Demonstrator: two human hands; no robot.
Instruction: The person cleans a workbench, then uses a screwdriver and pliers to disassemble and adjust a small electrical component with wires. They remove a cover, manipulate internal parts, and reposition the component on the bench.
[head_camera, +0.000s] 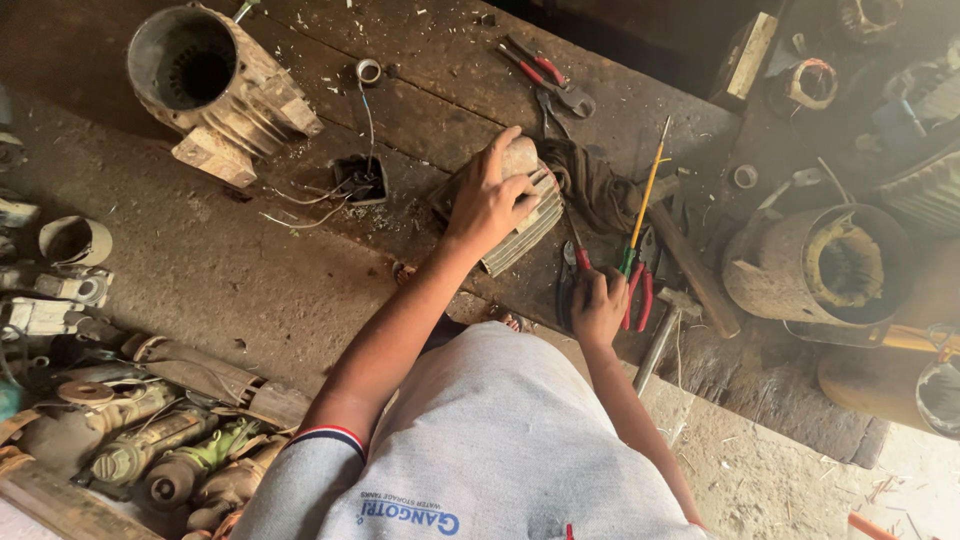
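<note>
My left hand (487, 200) lies flat on a small ribbed grey motor housing (528, 225) on the worn wooden bench (300, 260), fingers spread over its top. My right hand (598, 305) is closed around a dark-handled pair of pliers (569, 272) just right of the housing. Beside that hand lie a screwdriver with a yellow shaft and green handle (643, 200) and red-handled pliers (641, 292). A dark rag (592, 185) is bunched behind the housing.
A large empty motor casing (205, 85) lies at the back left, with a tape roll (368, 70) and red-handled pliers (545, 75) behind. A hammer (660, 335) and a rusty stator (825, 265) sit right. Motor parts (150, 440) pile up lower left.
</note>
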